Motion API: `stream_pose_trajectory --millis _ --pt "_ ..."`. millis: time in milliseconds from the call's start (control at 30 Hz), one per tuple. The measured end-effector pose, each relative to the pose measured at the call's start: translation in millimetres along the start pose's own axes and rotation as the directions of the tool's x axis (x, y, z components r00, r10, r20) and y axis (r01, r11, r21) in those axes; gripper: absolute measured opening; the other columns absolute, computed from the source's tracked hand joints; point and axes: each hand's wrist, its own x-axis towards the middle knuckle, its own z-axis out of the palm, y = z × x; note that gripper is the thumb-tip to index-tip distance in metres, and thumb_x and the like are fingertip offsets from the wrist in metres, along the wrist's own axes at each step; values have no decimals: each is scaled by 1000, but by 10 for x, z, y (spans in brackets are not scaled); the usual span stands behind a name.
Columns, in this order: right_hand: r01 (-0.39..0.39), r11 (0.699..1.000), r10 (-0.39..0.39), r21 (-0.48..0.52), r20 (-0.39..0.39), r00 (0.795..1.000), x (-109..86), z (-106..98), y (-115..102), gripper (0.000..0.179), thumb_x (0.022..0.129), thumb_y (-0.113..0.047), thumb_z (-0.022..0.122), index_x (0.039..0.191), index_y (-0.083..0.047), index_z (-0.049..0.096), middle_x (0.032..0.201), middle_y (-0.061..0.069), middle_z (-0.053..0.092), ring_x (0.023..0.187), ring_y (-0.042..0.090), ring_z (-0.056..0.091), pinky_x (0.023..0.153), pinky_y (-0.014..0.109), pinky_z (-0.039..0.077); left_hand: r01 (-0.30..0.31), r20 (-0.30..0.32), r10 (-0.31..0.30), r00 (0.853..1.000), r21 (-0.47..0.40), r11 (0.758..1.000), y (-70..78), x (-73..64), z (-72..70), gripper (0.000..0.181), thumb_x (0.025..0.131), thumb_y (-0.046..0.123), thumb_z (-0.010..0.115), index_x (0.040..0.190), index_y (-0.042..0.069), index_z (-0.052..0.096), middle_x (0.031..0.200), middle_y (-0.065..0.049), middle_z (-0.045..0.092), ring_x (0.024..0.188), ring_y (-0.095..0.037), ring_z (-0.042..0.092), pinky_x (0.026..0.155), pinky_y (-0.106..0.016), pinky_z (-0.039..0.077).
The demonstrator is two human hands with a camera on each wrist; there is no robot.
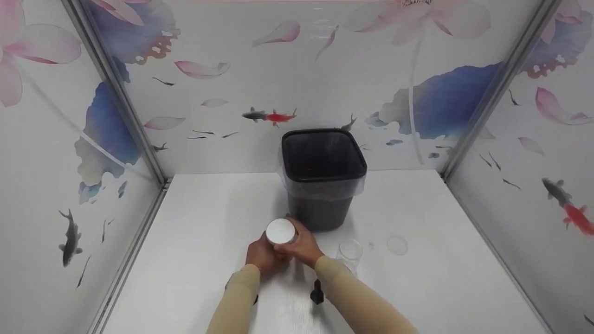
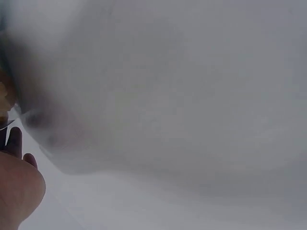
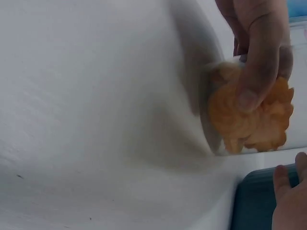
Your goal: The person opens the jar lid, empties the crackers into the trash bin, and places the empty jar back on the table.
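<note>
Both hands are at a clear jar (image 3: 300, 100) topped by a white round lid (image 1: 280, 231). Orange-brown ridged snack pieces (image 3: 230, 117) lie at its bottom, seen through the wall. My left hand (image 1: 262, 256) grips the jar's body from the left and below, its thumb pressed along the wall in the right wrist view. Higher up, my right hand (image 1: 304, 243) curls round the lid's rim from the right, thumb at the near side and fingers behind. A blurred pale surface fills most of the left wrist view.
A black bin (image 1: 320, 208) lined with a clear bag (image 1: 315, 189) stands just beyond the hands. Right of the right forearm are a clear cup (image 1: 350, 250) and a clear flat disc (image 1: 397, 245) on the white table (image 1: 199, 208). Patterned panels enclose the table's back and sides.
</note>
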Motion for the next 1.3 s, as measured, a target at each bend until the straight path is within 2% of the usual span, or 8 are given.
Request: stream_pose_trajectory --millis 100,300,467,633,833,933,1133,1300 --pt "-8 1000 9 10 -55 998 -64 77 -30 96 72 -35 90 149 -5 42 150 14 44 137 30 41 110 51 32 7 -13 -7 1000 21 1000 -6 13 -10 83 73 42 85 137 0 51 122 -19 66 115 -32 62 96 -46 48" --pt "-73 997 74 15 -138 988 -130 199 -93 99 74 -42 88 151 -7 38 147 13 46 135 29 43 109 49 34 -7 -33 8 999 45 999 -9 33 -27 66 84 32 77 134 -4 52 120 -23 66 113 -37 63 96 -48 48" --pt "-87 995 78 -48 -154 985 -128 194 -83 99 71 -45 89 149 -7 41 145 11 49 134 27 45 109 46 34 1 -11 -1 1000 33 999 -14 18 -9 74 81 38 79 138 -1 50 124 -21 65 116 -35 62 98 -47 47" --pt "-81 995 73 -57 -122 990 -112 126 -37 100 70 -46 90 149 -6 43 146 13 49 135 29 44 110 48 33 4 13 -4 1000 41 999 3 12 -3 85 76 42 82 142 2 48 127 -19 64 118 -33 61 99 -47 46" --pt "-49 999 49 -14 6 999 -37 -17 6 96 73 -38 89 151 -11 41 153 6 42 140 25 37 113 49 27 18 36 -19 999 19 1000 20 19 -6 90 71 47 85 141 4 49 127 -16 64 116 -30 61 97 -46 48" --pt "-30 999 31 -27 36 999 -26 -47 5 94 75 -37 88 152 -12 40 155 6 40 141 25 36 113 50 27 32 38 -32 999 10 999 18 15 -5 91 70 48 85 142 5 49 129 -14 64 118 -28 60 98 -46 47" --pt "-28 1000 27 -14 -53 998 -137 48 -56 98 74 -37 89 151 -4 39 151 16 42 139 32 38 111 53 29 -11 2 11 1000 45 999 -4 -11 -1 75 78 36 82 136 0 52 120 -19 67 111 -35 64 95 -48 49" --pt "-80 996 75 -34 -125 989 -186 124 -90 101 73 -44 88 152 -6 37 149 14 44 138 30 39 111 50 30 -21 -3 22 1000 62 998 16 6 -23 71 80 33 79 135 -3 53 120 -22 66 112 -37 63 96 -48 48"
